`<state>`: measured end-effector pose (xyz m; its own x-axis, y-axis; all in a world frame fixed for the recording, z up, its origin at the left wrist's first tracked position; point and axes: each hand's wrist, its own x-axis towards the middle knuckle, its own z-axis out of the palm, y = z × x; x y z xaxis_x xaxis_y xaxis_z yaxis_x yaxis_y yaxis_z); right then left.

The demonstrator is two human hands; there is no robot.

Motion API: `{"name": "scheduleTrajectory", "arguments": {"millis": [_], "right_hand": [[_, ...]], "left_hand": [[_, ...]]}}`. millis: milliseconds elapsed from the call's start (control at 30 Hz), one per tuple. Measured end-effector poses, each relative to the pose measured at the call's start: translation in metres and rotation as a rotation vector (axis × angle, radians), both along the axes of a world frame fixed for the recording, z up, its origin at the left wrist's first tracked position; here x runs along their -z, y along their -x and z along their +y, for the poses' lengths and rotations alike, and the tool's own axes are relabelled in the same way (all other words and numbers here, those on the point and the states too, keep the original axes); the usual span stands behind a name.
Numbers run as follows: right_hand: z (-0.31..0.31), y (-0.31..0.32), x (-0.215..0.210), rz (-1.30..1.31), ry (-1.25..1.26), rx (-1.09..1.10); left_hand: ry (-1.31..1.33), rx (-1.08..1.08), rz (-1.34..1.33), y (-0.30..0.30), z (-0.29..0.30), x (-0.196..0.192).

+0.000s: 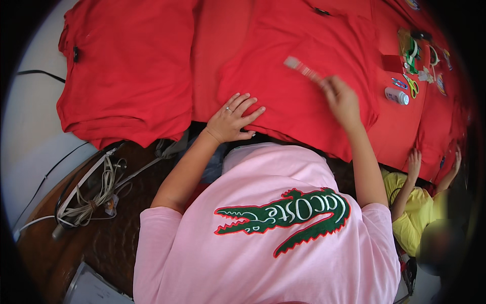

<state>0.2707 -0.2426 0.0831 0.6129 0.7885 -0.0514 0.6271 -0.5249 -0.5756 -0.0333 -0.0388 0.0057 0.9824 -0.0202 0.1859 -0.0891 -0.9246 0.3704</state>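
Note:
A red garment [273, 81] lies spread in front of me over the red-covered table. My left hand [233, 119], with a ring on one finger, rests flat on its near edge, fingers spread. Raised over the right half of the same garment, my right hand [341, 99] is closed round a slim flat tool [302, 67]. The tool has a pale, broad end pointing away to the left. Motion blurs it, and I cannot tell its exact kind. A small dark clip-like piece [322, 11] sits on the cloth at the far side.
Stacked red garments [126, 66] lie to the left. At the right are a white bottle [396, 96], yellow-green scissors [413, 86], blue snips [399, 82] and a green tape dispenser [412, 53]. Coiled cable [98, 185] lies lower left. A person in yellow [412, 213] works at right, hands on red cloth.

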Motion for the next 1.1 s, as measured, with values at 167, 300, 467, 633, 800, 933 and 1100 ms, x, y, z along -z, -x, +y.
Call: {"name": "scheduleTrajectory", "arguments": {"millis": [167,300,467,633,800,933,1100], "right_hand": [[-0.068,0.0,0.019,-0.055,0.038,0.062],[-0.102,-0.024,0.013,-0.01,0.007,0.613],[-0.109,0.029,-0.003,0.086,0.052,0.057],[-0.154,0.0,0.026,0.011,-0.036,0.624],[-0.154,0.032,0.008,-0.001,0.049,0.221],[-0.204,0.007,0.038,-0.173,0.103,0.525],[-0.277,-0.039,0.06,-0.359,0.009,0.657]], "left_hand": [[0.003,-0.007,0.005,-0.001,0.0,-0.002],[-0.011,-0.015,0.005,0.0,-0.002,-0.001],[-0.018,-0.005,0.022,-0.002,-0.001,-0.003],[-0.028,-0.014,0.034,0.0,-0.003,-0.005],[-0.026,-0.025,0.003,-0.005,-0.004,-0.006],[0.026,-0.058,0.044,-0.007,-0.007,-0.02],[0.284,-0.381,-0.026,-0.019,-0.013,-0.034]]}}
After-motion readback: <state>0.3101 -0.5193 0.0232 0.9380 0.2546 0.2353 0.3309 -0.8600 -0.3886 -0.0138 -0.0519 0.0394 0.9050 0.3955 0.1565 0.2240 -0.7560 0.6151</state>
